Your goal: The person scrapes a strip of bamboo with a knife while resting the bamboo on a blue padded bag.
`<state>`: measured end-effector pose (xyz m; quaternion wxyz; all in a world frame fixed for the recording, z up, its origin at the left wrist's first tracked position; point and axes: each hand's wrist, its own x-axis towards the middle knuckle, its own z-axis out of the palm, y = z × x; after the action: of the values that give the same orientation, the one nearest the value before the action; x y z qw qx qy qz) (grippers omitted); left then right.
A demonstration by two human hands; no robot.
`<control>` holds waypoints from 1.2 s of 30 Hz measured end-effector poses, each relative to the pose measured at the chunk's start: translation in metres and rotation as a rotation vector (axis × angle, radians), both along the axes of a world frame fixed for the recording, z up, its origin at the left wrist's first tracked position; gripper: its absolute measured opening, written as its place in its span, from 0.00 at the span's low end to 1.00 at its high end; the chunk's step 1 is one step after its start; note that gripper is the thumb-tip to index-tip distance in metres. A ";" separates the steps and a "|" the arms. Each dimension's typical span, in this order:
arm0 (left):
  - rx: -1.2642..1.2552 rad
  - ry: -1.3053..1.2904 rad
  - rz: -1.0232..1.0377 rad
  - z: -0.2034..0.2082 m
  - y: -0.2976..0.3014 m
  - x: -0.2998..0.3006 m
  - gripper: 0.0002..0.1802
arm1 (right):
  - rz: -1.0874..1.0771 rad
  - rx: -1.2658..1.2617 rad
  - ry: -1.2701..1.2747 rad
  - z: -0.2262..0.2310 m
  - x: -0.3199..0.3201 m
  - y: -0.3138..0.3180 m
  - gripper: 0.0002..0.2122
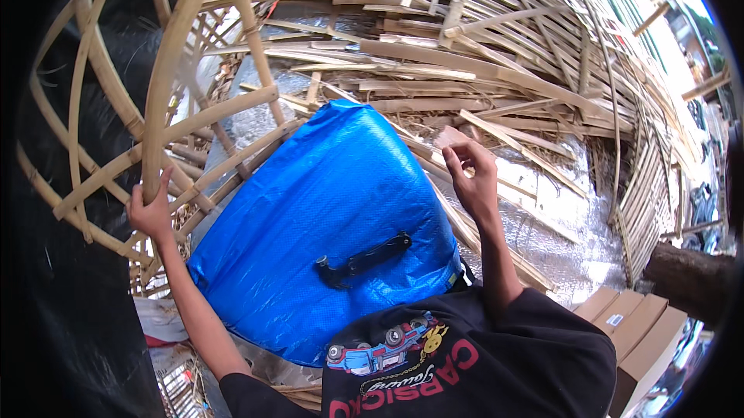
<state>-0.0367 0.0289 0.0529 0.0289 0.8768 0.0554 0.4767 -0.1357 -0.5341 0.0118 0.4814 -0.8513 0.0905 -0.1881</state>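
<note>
The left hand is wrapped around a curved strip of the bamboo frame, a half-built open lattice with wide gaps. The right hand hovers loosely curled and empty above loose bamboo slats. A blue tarp covers the lap, a black tool resting on it.
</note>
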 end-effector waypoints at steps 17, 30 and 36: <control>0.012 -0.015 -0.043 0.003 -0.009 0.002 0.30 | -0.506 -0.810 0.588 -0.115 -0.021 -0.236 0.10; -0.053 0.038 0.009 0.006 -0.008 0.000 0.28 | -0.209 0.245 0.175 -0.007 -0.004 -0.211 0.15; -0.085 0.097 0.037 0.008 -0.009 0.001 0.29 | -0.084 0.343 0.114 0.028 0.004 -0.164 0.17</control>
<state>-0.0354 0.0194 0.0606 0.0545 0.8956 0.0932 0.4315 -0.1321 -0.6980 0.0401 0.6054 -0.7614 0.1839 -0.1413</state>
